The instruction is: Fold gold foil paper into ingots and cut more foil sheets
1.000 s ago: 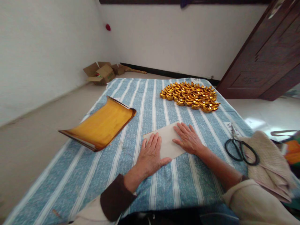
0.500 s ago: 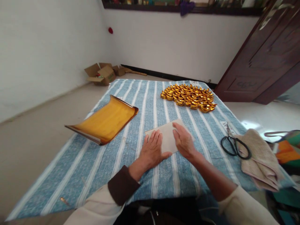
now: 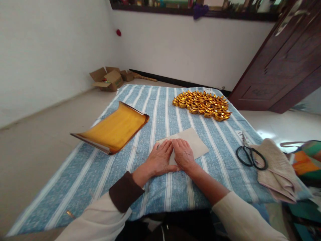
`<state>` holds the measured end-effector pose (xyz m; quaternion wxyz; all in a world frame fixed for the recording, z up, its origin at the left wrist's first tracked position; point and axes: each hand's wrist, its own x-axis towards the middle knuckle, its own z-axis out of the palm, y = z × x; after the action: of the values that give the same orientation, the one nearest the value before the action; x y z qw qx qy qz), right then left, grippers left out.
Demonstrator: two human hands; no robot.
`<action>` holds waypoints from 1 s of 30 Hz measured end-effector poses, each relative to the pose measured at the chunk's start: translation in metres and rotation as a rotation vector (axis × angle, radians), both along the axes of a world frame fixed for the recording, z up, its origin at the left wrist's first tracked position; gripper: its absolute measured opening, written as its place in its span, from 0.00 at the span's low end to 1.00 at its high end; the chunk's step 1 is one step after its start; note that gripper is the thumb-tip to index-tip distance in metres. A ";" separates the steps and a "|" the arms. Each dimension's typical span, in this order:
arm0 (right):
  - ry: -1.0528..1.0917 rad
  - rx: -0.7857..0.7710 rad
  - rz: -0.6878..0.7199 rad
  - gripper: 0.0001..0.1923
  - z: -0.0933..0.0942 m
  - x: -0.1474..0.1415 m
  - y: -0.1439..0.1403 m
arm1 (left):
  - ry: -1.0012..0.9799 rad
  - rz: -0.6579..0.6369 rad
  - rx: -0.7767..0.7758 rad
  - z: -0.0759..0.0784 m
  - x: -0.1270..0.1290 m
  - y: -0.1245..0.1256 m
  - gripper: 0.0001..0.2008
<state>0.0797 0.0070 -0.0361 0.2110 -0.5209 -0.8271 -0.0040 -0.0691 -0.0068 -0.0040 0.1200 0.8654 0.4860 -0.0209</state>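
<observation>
A pale sheet of folded paper (image 3: 197,142) lies flat on the striped cloth in front of me. My left hand (image 3: 162,158) rests on its left part, fingers stretched out and thumb pointing right. My right hand (image 3: 184,154) lies flat beside it on the paper, the two hands touching near the fingertips. Both palms face down and cover the paper's near left portion. Left of the hands is a curled stack of gold paper sheets (image 3: 112,127). Beyond them, folded gold paper ingots (image 3: 203,105) stand in close rows.
Black-handled scissors (image 3: 251,157) lie at the right beside a beige towel (image 3: 276,170). A blue striped cloth (image 3: 110,187) covers the table. An open cardboard box (image 3: 107,79) sits on the floor at the far left, and a brown door (image 3: 273,67) stands at the right.
My right hand has slid left across the paper until it meets my left hand, uncovering the paper's right side. The left hand stays in nearly the same place.
</observation>
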 end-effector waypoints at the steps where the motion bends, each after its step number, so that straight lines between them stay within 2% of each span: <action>1: -0.032 0.003 0.002 0.14 0.001 0.000 -0.001 | 0.001 -0.012 -0.001 0.000 -0.002 0.001 0.53; 5: -0.138 0.005 -0.016 0.14 0.000 0.016 0.004 | 0.014 -0.043 0.003 -0.003 -0.007 0.002 0.54; 10: -0.224 -0.022 -0.133 0.15 0.000 0.069 0.021 | 0.021 -0.079 0.011 -0.007 -0.013 0.004 0.57; 15: -0.291 -0.059 -0.235 0.13 0.002 0.115 0.032 | 0.036 -0.122 -0.014 0.000 -0.020 0.006 0.60; 23: -0.303 -0.093 -0.328 0.13 0.009 0.134 0.037 | 0.061 -0.134 -0.053 0.006 -0.024 0.008 0.63; 30: -0.183 -0.072 -0.572 0.16 0.016 0.146 0.022 | 0.045 -0.212 -0.090 0.020 -0.024 0.020 0.58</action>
<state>0.2253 0.0292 -0.0199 0.1073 -0.7375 -0.6618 -0.0811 -0.0931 0.0132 0.0162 0.1449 0.9050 0.3930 -0.0746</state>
